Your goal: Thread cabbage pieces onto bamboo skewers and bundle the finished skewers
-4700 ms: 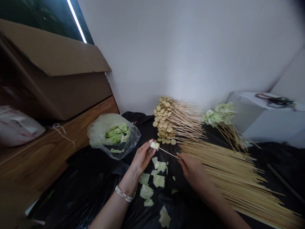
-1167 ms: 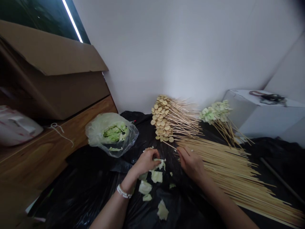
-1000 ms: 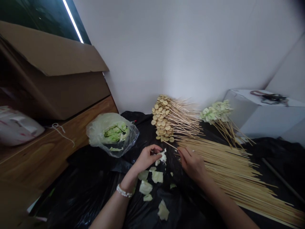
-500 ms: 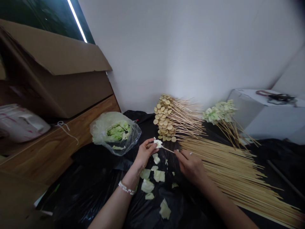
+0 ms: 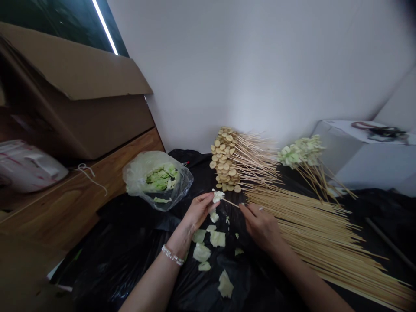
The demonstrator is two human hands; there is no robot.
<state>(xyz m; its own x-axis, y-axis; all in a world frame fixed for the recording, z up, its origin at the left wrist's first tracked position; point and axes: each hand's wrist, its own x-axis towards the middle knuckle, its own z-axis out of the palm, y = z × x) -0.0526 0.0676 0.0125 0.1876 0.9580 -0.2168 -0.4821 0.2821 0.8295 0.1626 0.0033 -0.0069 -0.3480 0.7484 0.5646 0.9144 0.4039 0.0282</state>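
My left hand [image 5: 202, 208], with a beaded bracelet at its wrist, pinches a pale piece of cabbage [image 5: 218, 196] at the tip of a wooden skewer. The skewer [image 5: 231, 203] slants down to the right, and my right hand [image 5: 260, 223] is closed round its other part. Below my hands, several torn cabbage pieces [image 5: 217, 238] lie scattered on black plastic sheeting [image 5: 156, 277]. Beside my right forearm a wide spread of bare skewers [image 5: 312, 225] lies side by side.
Skewered potato slices [image 5: 224, 160] are stacked against the wall, and skewered cabbage [image 5: 300, 151] is piled to their right. A clear plastic bag [image 5: 134, 175] holds cabbage leaves. A cardboard box [image 5: 107, 121] stands at left above a wooden board [image 5: 139, 147]; a white box [image 5: 344, 147] is at right.
The fingers of my left hand have shifted on the cabbage, so more of it shows at the skewer's tip. My right hand keeps its hold on the skewer, almost unmoved.
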